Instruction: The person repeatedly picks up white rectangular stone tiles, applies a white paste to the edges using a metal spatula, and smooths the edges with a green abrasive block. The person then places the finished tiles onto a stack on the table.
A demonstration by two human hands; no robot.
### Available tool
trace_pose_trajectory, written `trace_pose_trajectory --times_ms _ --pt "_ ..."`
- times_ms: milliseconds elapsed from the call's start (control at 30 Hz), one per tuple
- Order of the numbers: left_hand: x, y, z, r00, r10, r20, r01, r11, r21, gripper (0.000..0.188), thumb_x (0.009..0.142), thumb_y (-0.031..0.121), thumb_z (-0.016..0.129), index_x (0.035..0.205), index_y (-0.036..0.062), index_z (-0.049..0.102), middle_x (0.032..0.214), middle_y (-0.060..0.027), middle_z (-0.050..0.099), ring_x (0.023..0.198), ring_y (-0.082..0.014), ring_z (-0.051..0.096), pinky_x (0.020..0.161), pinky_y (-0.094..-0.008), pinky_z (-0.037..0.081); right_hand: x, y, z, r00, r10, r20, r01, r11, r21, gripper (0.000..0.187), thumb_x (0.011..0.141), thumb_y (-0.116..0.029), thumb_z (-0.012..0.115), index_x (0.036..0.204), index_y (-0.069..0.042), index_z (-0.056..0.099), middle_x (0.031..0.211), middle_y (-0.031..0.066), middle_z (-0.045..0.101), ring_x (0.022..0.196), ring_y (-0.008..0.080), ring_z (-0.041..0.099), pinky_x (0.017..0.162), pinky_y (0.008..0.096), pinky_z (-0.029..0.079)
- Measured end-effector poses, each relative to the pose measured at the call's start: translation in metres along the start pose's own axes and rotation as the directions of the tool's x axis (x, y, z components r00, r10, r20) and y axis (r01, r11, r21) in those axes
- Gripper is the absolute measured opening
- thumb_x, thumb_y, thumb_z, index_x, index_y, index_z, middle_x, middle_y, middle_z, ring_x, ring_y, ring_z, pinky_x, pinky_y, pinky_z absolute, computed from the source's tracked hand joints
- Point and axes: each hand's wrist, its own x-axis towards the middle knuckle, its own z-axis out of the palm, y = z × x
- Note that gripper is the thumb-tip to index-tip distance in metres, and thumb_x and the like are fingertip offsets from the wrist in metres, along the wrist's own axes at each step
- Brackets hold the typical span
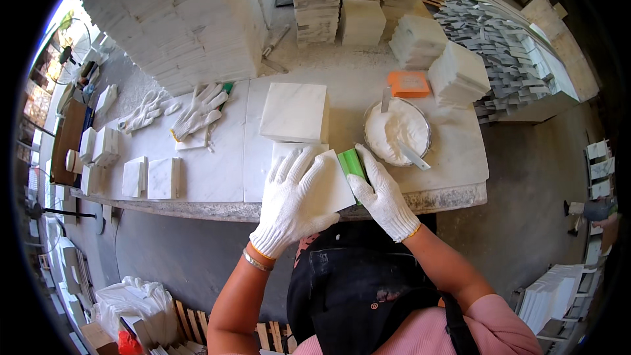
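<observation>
Both my hands wear white knit gloves. My left hand [292, 190] steadies a white marble tile [336, 181] at the table's front edge, its fingers stretched over the tile and its thumb along the near side. In my right hand [384, 197] is a green block [351, 165], pressed to the tile's right edge; its working face is hidden. Just beyond my left fingers stands a stack of white tiles [294, 112]. A bowl of white paste [397, 130] sits past my right hand, with one putty knife [413, 156] in the paste and another [386, 100] at the far rim.
An orange box [409, 84] lies behind the bowl, near tile stacks [459, 73]. Spare gloves [198, 113] and small tile piles [163, 177] occupy the left side. A tall slab stack [177, 20] rises at the back left. The table's rough front edge [197, 210] runs before me.
</observation>
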Motion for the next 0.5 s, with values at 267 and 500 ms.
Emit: trace_pose_trajectory --times_ms 267,500 --pt "0.001 -0.001 0.004 1.0 -0.005 0.028 0.005 1.0 0.001 0.09 0.054 0.034 0.085 0.136 0.0067 0.058 0.141 -0.0171 0.055 0.131 -0.0405 0.051 0.111 -0.0521 0.039 -0.01 -0.001 -0.001 0.997 -0.057 -0.043 0.055 0.998 -0.04 0.067 0.095 -0.024 0.069 0.152 -0.001 0.041 0.119 0.0248 0.062 0.109 0.039 0.063 0.097 0.0413 0.051" --pt "-0.001 0.0 0.005 1.0 0.001 0.021 -0.001 1.0 0.016 0.093 0.055 0.036 0.086 0.138 0.0062 0.056 0.14 -0.0179 0.055 0.131 -0.041 0.05 0.111 -0.053 0.038 -0.018 -0.004 -0.019 0.998 0.059 0.016 -0.058 0.997 -0.051 0.067 0.099 -0.029 0.065 0.153 0.002 0.039 0.14 0.0252 0.055 0.128 0.034 0.057 0.109 0.039 0.044"
